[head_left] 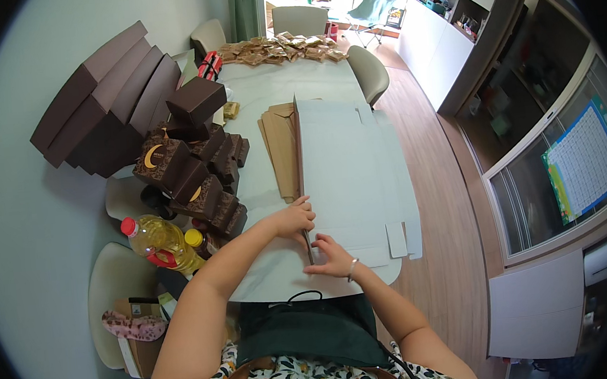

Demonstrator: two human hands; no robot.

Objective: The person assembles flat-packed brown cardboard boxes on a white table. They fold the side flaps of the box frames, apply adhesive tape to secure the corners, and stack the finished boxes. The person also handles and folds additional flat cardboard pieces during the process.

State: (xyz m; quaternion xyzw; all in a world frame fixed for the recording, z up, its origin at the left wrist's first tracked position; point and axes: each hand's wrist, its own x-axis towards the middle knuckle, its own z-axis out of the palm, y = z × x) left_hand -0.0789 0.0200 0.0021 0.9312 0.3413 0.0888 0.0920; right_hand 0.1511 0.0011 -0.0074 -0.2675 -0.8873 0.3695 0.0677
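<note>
Bending over a marble-look table point(338, 80), a person in a dark green apron point(304, 328) works with both hands on a large, flat, pale cardboard sheet point(341, 165). The sheet lies in front of the person, a little right of centre, and its left edge stands up as a narrow dark flap point(298, 143). The left hand point(294, 220) has its grip curled on that flap, grasping it. The right hand point(332, 260), a bracelet point(353, 269) at its wrist, touches the flap's near end, thumb and fingers apart — whether its grip pinches the card, I cannot tell.

Just left of the flap lie flat brown paper pieces point(280, 148). Farther left, dark brown boxes point(210, 197) are piled up — some with a gold crescent — near a yellow oil bottle point(156, 237) with a red cap. Small golden packets point(282, 50) cover the far end.
</note>
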